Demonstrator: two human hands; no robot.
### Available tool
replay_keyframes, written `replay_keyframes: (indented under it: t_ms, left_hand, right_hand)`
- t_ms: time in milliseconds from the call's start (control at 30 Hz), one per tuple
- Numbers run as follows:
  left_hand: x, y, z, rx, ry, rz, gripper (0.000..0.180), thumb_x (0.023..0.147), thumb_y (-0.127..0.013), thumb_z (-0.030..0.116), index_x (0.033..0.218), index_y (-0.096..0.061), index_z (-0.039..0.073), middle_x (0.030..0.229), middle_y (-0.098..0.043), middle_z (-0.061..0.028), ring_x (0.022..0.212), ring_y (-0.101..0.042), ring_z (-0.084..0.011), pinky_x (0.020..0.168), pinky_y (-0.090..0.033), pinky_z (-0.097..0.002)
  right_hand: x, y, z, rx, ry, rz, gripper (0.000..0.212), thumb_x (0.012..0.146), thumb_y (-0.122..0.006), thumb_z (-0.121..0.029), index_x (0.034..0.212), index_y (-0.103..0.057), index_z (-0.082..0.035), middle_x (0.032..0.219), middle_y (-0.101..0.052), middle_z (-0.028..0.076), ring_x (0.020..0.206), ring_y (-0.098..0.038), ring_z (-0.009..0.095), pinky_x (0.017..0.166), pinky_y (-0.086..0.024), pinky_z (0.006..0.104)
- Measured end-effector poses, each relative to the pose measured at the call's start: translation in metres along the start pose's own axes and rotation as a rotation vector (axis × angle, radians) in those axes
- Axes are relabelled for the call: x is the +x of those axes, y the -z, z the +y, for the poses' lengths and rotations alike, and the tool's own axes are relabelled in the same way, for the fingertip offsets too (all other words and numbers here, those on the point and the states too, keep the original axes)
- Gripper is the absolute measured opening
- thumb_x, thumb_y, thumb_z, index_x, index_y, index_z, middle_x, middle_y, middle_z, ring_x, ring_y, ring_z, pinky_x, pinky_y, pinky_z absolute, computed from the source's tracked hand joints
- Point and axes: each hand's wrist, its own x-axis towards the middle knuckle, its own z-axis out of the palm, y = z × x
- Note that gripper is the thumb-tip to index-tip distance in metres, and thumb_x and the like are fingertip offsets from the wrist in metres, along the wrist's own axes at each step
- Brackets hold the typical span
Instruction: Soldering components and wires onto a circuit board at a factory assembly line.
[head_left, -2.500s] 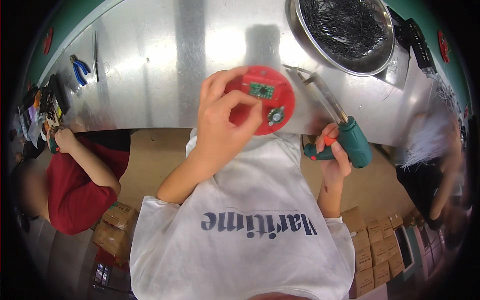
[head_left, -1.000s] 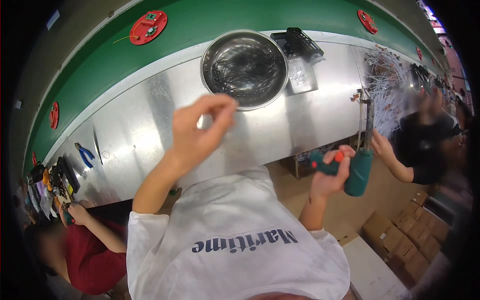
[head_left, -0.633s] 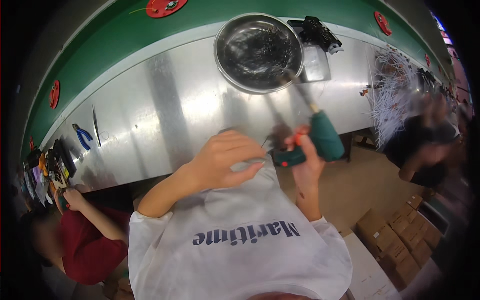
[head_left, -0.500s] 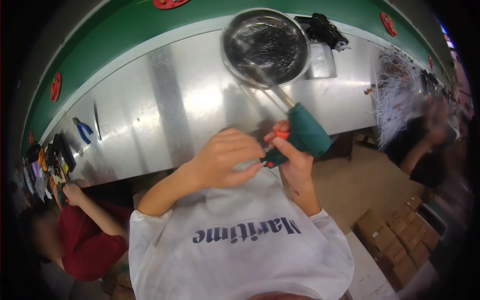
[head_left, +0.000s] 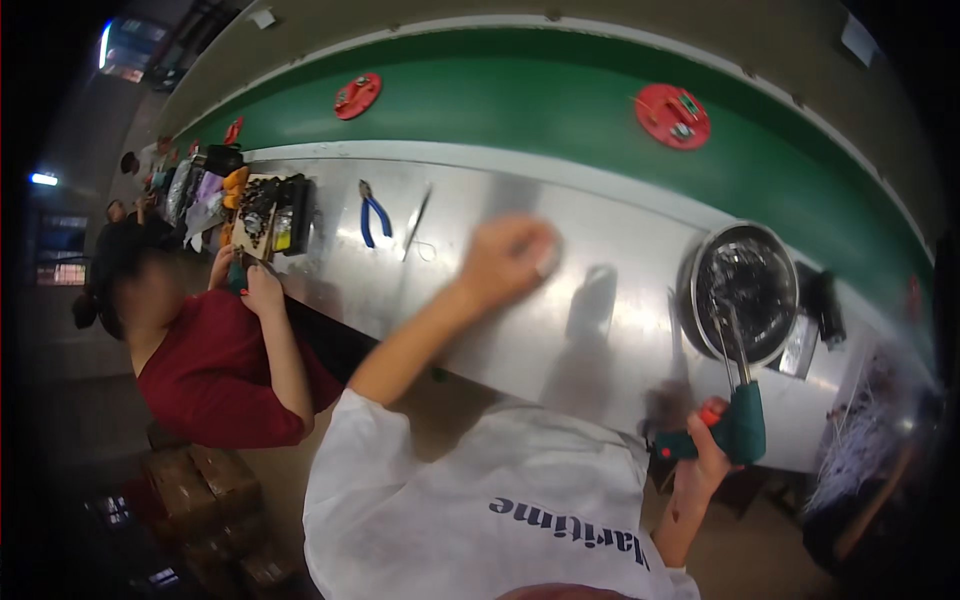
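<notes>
Head view: gripping iron [head_left: 746,422] in right hand [head_left: 707,458]; likely rigid, best held by handle [head_left: 676,445]. Cannot tell blurred left hand [head_left: 508,262] grip.

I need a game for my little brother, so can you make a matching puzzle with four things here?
Things:
1. soldering gun
2. pliers
3. bowl
4. red disc

Clues:
A. on the green strip
B. dark stuff inside
C. in the right hand
D. blue-handled

Pairs: 1-C, 2-D, 3-B, 4-A
</notes>
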Motion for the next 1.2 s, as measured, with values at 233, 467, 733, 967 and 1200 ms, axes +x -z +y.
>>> replay_keyframes:
  t_ms: [233,467,733,967,1200]
  left_hand:
    - [0.128,0.179,-0.259,0.747,0.174,0.653,0.039,0.080,-0.064,0.025,0.105,-0.064,-0.005,0.100,-0.066,-0.0247,0.093,-0.062,-0.0404,0.083,-0.049,-0.0458]
    - [0.159,0.279,-0.388,0.658,0.545,0.360,0.072,0.080,-0.069,0.048,0.127,-0.052,-0.004,0.124,-0.058,-0.0253,0.110,-0.059,-0.0381,0.095,-0.047,-0.0424]
    - [0.187,0.173,-0.317,0.653,0.281,0.265,0.035,0.083,-0.069,0.027,0.108,-0.066,0.003,0.099,-0.069,-0.0155,0.086,-0.067,-0.0301,0.077,-0.052,-0.0392]
    - [0.061,0.000,-0.004,0.032,-0.280,-0.554,0.032,0.081,-0.064,0.004,0.113,-0.064,0.008,0.124,-0.055,-0.0149,0.115,-0.053,-0.0357,0.097,-0.043,-0.0421]
    - [-0.050,-0.047,0.075,0.010,-0.532,-0.722,0.041,0.073,-0.072,0.005,0.113,-0.062,0.009,0.129,-0.052,-0.0168,0.115,-0.053,-0.0372,0.098,-0.044,-0.0431]
  right_hand:
    - [-0.003,0.007,-0.009,-0.088,0.029,0.072,0.042,0.072,-0.066,0.013,0.109,-0.054,-0.002,0.103,-0.054,0.007,0.086,-0.056,0.014,0.075,-0.049,0.0283]
    - [-0.011,0.013,-0.004,-0.129,-0.028,0.278,0.043,0.071,-0.072,0.005,0.111,-0.058,-0.005,0.101,-0.059,0.004,0.090,-0.058,0.013,0.079,-0.048,0.0283]
    - [-0.015,0.000,-0.004,-0.111,-0.013,0.224,0.042,0.072,-0.071,0.009,0.110,-0.058,-0.004,0.102,-0.060,0.006,0.089,-0.061,0.016,0.076,-0.051,0.0295]
    - [-0.011,0.000,-0.005,-0.084,-0.050,-0.004,0.041,0.072,-0.069,0.012,0.108,-0.056,-0.003,0.103,-0.057,0.008,0.086,-0.060,0.017,0.075,-0.050,0.0311]
    - [-0.018,0.013,0.010,0.004,-0.092,-0.169,0.042,0.071,-0.067,0.014,0.107,-0.054,-0.004,0.104,-0.054,0.010,0.085,-0.058,0.019,0.077,-0.049,0.0331]
